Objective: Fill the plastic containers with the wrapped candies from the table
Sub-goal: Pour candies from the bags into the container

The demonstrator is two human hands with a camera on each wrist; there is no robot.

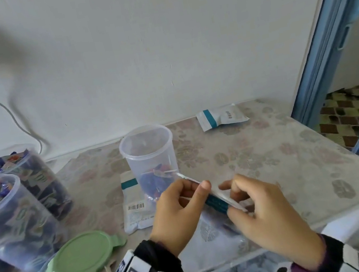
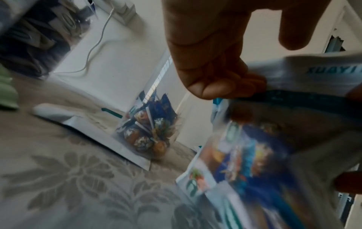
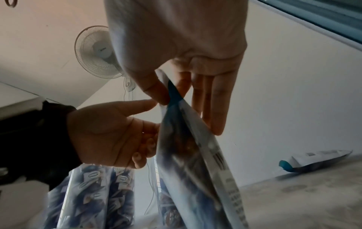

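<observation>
Two containers point(image 1: 7, 214) at 9 o'clock on the bench point(image 1: 273, 155), packed to the rim with wrapped candies. Third container point(image 1: 150, 155) at centre, toward 12 o'clock from the hands: only a shallow layer of candies point(image 1: 157, 178) at the bottom, most of it unfilled. Green lids point(image 1: 85, 260) lying off at 7 o'clock, none fitted. Candy bag point(image 1: 216, 201) held up above the bench, top strip pinched from both sides: left hand point(image 1: 177, 210) curled round the near end, right hand point(image 1: 264, 212) gripping the other end between thumb and fingers. Probably the opening step, before a pour. Flat pouch point(image 1: 133, 206) beside the centre container at 8 o'clock, seemingly spent; another pouch point(image 1: 220, 116) at 1 o'clock, untouched. Roughly two thirds done; topping up the third and lidding left.
</observation>
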